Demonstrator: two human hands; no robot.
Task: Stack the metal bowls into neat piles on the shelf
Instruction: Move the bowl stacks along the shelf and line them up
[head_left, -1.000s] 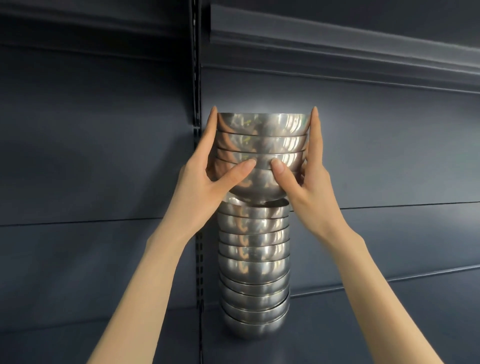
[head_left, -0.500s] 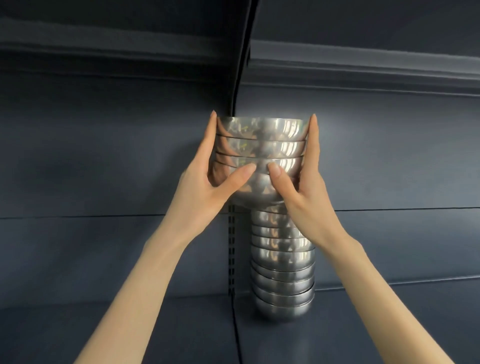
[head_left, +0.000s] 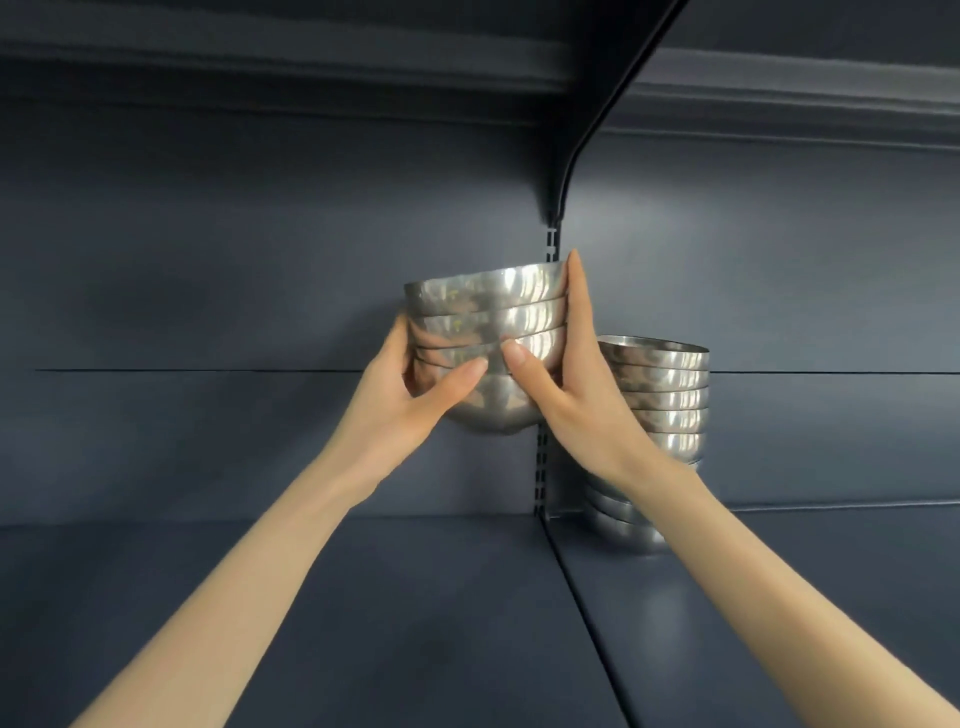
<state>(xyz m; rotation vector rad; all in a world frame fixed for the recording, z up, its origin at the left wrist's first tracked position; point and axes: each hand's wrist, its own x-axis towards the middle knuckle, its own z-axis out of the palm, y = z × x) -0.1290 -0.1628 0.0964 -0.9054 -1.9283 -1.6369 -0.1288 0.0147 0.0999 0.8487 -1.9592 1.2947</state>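
Both my hands hold a small nested stack of shiny metal bowls (head_left: 483, 312) in the air above the dark shelf (head_left: 415, 623). My left hand (head_left: 400, 395) grips its left side, thumb across the front. My right hand (head_left: 566, 384) grips the right side, fingers upright along the rims and thumb on the front. A taller pile of metal bowls (head_left: 660, 395) stands on the shelf to the right, partly hidden behind my right wrist. The held stack hangs left of that pile and apart from it.
A slotted upright (head_left: 541, 467) and a seam (head_left: 582, 613) split the shelf into left and right sections. A black bracket (head_left: 587, 140) carries the shelf above (head_left: 311, 57). The dark back panel (head_left: 208, 312) lies close behind the bowls.
My hands lifted the upper bowls off the tall pile and carried them left. The remaining pile now stands apart on the right, and the view has swung left.
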